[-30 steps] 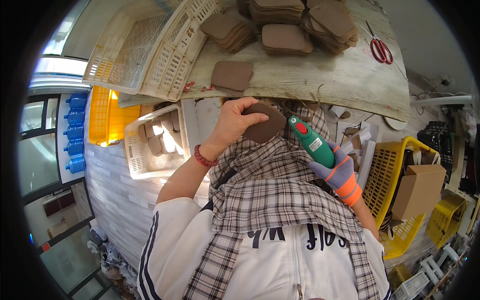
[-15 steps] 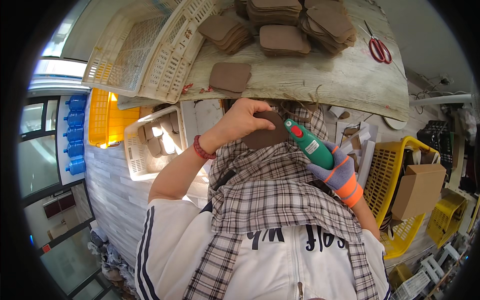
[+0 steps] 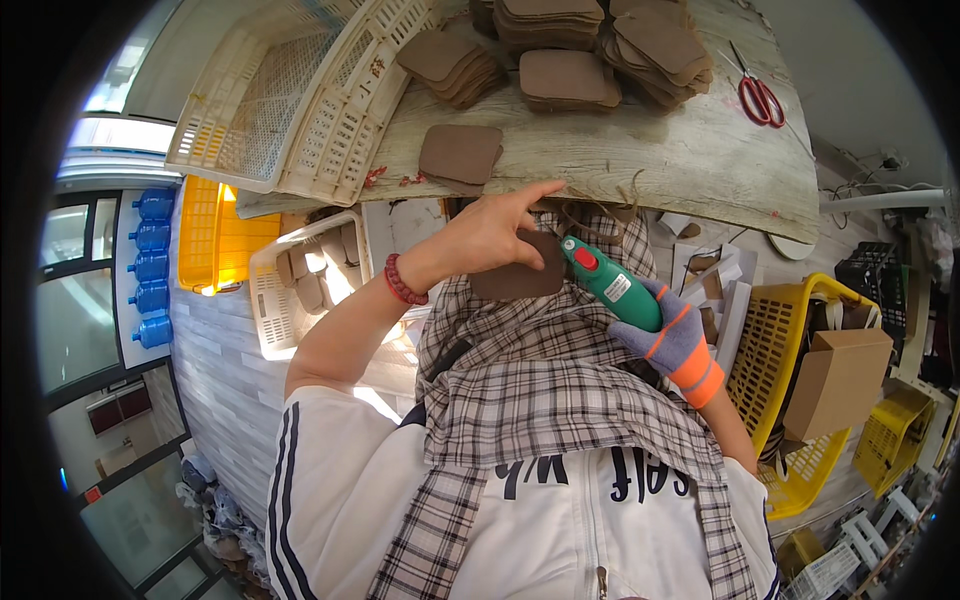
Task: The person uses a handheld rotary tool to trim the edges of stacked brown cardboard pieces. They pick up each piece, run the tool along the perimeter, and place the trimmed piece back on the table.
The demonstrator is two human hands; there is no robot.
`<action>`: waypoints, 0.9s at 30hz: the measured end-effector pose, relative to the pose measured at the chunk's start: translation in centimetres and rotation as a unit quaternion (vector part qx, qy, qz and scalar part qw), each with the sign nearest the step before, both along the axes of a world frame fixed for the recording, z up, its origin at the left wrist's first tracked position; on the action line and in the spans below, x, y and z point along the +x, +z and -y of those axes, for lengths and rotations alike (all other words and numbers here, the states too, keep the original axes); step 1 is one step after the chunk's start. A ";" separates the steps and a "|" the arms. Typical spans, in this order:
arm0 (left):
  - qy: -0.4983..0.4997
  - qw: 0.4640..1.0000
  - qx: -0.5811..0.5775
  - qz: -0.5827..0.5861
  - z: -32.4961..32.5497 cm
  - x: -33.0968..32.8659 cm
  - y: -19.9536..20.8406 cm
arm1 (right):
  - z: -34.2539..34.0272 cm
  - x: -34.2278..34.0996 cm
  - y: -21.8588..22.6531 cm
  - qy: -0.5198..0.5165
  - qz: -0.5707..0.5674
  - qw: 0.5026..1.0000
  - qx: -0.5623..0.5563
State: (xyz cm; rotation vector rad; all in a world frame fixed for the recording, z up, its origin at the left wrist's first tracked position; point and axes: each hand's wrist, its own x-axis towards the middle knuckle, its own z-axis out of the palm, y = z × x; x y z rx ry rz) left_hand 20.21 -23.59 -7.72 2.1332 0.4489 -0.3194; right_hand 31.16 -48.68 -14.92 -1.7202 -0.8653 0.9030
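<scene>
Above my lap, my left hand [image 3: 492,236] holds a dark brown rounded flat piece [image 3: 520,280]. The thumb lies on it, the index finger is stretched out away from it, and the other fingers are hidden. My right hand [image 3: 668,343], in a grey and orange glove, is wrapped round a green handheld power tool [image 3: 622,290] with a red button. The tool's front end points at the piece's right edge; its working tip is hard to make out. A few similar brown pieces [image 3: 460,155] lie at the table edge beyond my left hand.
Several stacks of brown pieces [image 3: 568,78] and red-handled scissors [image 3: 760,100] lie on the wooden table [image 3: 640,160]. A white plastic basket [image 3: 330,130] stands at the left. Below are a white crate [image 3: 275,310] with brown pieces and a yellow basket [image 3: 770,340] with a cardboard box [image 3: 835,380].
My left index finger has lifted off the brown piece and stretched out, and the piece has turned. My right hand and the power tool have shifted slightly left.
</scene>
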 end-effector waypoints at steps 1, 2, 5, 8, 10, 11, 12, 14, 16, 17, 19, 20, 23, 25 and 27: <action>-0.002 1.000 0.029 0.001 0.0 -0.1 0.3 | 0.1 0.1 -0.2 -0.006 -0.008 1.000 -0.005; 0.009 1.000 0.029 0.005 -0.2 -0.3 0.1 | 0.1 0.2 -0.4 -0.012 -0.015 1.000 -0.009; 0.043 0.999 0.018 0.012 -1.0 -1.0 -0.4 | 0.2 0.2 -0.6 -0.021 -0.007 1.000 -0.009; 0.076 0.996 0.012 0.046 -1.6 -1.3 -0.3 | 0.3 0.0 -0.8 -0.020 0.030 0.999 0.000; 0.095 0.989 0.047 0.107 -2.7 -1.9 -1.0 | 0.3 0.0 -1.2 -0.025 0.035 0.999 0.000; 0.161 0.977 0.001 0.138 -3.6 -2.2 -1.5 | 0.3 0.0 -1.4 -0.028 0.038 0.999 0.000; 0.226 0.958 -0.046 0.169 -4.9 -2.4 -2.2 | 0.3 0.1 -1.6 -0.033 0.032 0.999 -0.001; 0.348 0.905 -0.119 0.215 -7.2 -2.7 -3.0 | 0.3 0.1 -1.8 -0.042 0.019 0.999 -0.002; 0.461 0.836 -0.176 0.241 -9.1 -2.6 -3.5 | 0.3 0.1 -1.9 -0.049 -0.002 0.999 0.001; 0.476 0.824 -0.179 0.251 -9.8 -2.6 -4.1 | 0.2 0.1 -1.9 -0.052 -0.012 0.999 0.003; 0.503 0.800 -0.186 0.269 -10.9 -2.5 -5.6 | 0.2 0.2 -1.9 -0.054 -0.007 0.999 -0.001; 0.506 0.802 -0.167 0.270 -11.3 -2.5 -6.0 | 0.2 0.2 -1.9 -0.055 -0.005 0.998 -0.002; 0.495 0.826 -0.063 0.261 -11.8 -2.4 -7.0 | 0.2 0.1 -1.7 -0.062 -0.025 0.998 -0.015; 0.452 0.856 0.082 0.237 -11.2 -2.1 -7.0 | 0.2 0.2 -1.7 -0.065 -0.022 0.997 -0.019; 0.353 0.784 0.457 0.230 -9.7 -1.4 -6.2 | 0.2 0.4 -2.0 -0.071 -0.020 0.997 -0.013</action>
